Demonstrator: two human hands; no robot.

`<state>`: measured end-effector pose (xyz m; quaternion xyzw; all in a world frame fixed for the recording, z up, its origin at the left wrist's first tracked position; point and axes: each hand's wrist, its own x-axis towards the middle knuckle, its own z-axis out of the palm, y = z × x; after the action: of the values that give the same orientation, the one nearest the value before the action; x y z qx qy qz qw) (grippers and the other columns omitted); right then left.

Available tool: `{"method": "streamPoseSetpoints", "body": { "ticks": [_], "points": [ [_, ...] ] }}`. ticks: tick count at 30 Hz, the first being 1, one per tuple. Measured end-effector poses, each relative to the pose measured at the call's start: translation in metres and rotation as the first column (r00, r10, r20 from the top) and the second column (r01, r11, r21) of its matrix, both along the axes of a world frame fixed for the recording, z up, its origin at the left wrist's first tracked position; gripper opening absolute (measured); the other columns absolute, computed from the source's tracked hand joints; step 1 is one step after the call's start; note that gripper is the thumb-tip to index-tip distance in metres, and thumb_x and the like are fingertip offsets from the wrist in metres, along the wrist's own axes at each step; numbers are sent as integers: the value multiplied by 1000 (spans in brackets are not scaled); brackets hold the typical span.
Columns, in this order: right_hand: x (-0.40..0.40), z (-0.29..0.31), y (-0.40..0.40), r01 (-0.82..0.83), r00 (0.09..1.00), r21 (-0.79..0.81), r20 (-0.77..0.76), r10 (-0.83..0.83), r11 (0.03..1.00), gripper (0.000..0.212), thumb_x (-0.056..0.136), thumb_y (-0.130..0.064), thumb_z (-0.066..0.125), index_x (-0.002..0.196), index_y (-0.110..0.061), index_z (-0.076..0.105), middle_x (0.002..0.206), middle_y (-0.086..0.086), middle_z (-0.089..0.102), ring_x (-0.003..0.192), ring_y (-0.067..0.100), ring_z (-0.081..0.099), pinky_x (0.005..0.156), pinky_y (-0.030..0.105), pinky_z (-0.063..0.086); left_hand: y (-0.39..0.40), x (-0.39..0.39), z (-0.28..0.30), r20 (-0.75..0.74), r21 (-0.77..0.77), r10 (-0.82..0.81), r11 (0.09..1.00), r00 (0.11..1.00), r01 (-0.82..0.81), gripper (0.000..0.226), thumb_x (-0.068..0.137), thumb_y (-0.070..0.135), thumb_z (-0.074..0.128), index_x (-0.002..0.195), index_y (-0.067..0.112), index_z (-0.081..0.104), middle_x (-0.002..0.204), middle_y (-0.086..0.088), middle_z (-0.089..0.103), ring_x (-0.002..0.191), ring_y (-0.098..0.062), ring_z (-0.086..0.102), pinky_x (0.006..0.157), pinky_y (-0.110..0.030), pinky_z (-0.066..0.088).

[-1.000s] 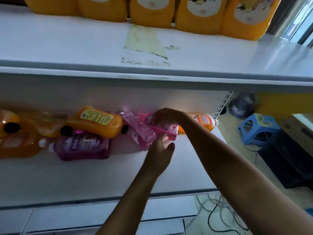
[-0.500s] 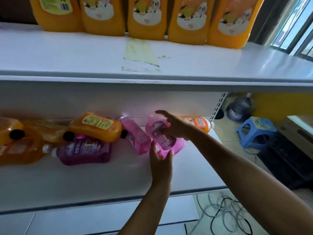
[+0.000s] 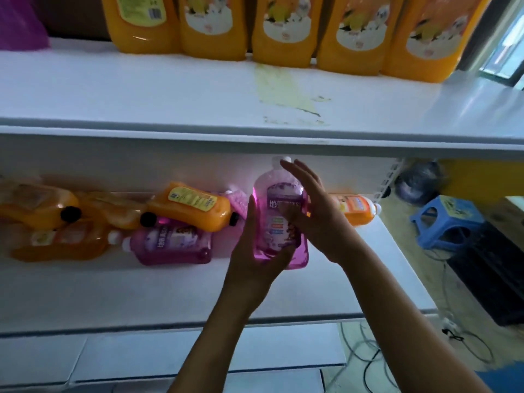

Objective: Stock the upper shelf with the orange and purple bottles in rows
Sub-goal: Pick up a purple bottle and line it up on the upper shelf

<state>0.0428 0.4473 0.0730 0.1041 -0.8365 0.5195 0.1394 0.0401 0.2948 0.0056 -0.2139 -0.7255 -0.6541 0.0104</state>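
Note:
My left hand (image 3: pixel 252 259) cups the base of a purple bottle (image 3: pixel 279 211) and holds it upright just above the lower shelf (image 3: pixel 141 290). My right hand (image 3: pixel 317 217) lies against the bottle's right side with straight fingers and its thumb across the label. The bottle's white cap reaches the front lip of the upper shelf (image 3: pixel 141 92). Several orange bottles (image 3: pixel 283 26) stand in a row at the back of that shelf. On the lower shelf lie another purple bottle (image 3: pixel 173 245), a pink one (image 3: pixel 238 201) and several orange bottles (image 3: pixel 192 205).
A yellowish stain (image 3: pixel 280 89) marks the middle of the upper shelf, and a purple object (image 3: pixel 19 21) stands at its far left. To the right, on the floor, are a blue stool (image 3: pixel 448 219), a black box (image 3: pixel 493 273) and loose cables (image 3: pixel 368 361).
The purple bottle has come up from lying on the lower shelf to upright. My left hand moved under its base, and my right hand loosened from a grip to straight fingers.

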Motion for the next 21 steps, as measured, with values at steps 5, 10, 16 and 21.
{"method": "streamPoseSetpoints", "body": {
  "ticks": [5,10,16,21],
  "points": [
    [-27,22,-70,-238,971,170,48,234,956,95,79,-1,80,151,-23,24,147,7,28,133,24,45,90,32,59,-94,-5,21,27,20,73,997,997,-73,90,74,59,72,146,61,18,120,43,55,110,19,54,76,-2,47],
    [-44,38,-169,-326,941,176,-39,337,929,91,73,-13,87,145,-25,32,138,3,43,123,13,53,92,26,56,-176,-2,29,113,174,208,959,972,-226,85,68,54,77,144,39,42,118,17,69,108,-6,67,78,-16,55],
    [-42,58,-286,-478,877,133,13,481,868,99,68,-31,88,148,-35,30,147,-10,41,130,6,49,104,38,49,-274,19,31,127,329,351,867,928,-373,67,73,33,80,131,54,53,123,3,69,112,-20,67,81,-27,57],
    [-31,70,-376,-627,775,133,8,632,767,96,75,-21,86,148,-42,27,137,-20,43,123,-3,53,91,19,55,-355,43,40,104,377,468,798,878,-470,82,67,42,87,138,52,47,128,4,66,115,-22,66,81,-30,58]
  ]
}}
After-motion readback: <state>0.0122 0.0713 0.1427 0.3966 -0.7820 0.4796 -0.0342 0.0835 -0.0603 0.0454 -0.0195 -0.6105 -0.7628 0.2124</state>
